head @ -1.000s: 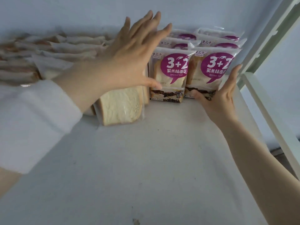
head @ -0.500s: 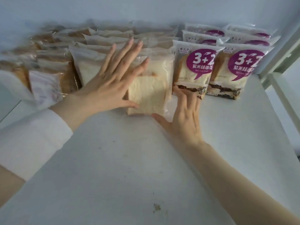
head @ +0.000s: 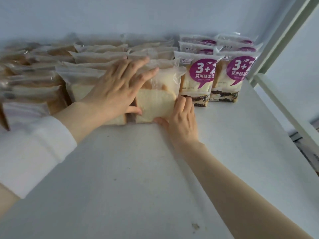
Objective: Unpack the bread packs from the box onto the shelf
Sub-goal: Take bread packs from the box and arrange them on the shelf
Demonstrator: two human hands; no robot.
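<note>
Clear packs of white sliced bread stand in rows on the white shelf (head: 155,178). The front pack (head: 160,100) stands upright near the shelf's middle. My left hand (head: 117,90) lies flat against the front packs, fingers spread and thumb on the front pack's face. My right hand (head: 181,119) touches that pack's lower right corner, with fingers straight along its side and thumb at its bottom edge. To the right stand purple-labelled "3+2" bread packs (head: 198,80) in two rows. The box is out of view.
More clear bread packs (head: 34,87) fill the shelf's left and back, up to the pale wall (head: 138,14). A white shelf post (head: 279,38) rises at the right, with the shelf's edge and a drop beyond it. A small stain (head: 195,226) marks the shelf's near part.
My right hand moved left from the purple packs to the front clear pack's right edge. My left hand came down and settled flat on the clear packs. The view shifted left.
</note>
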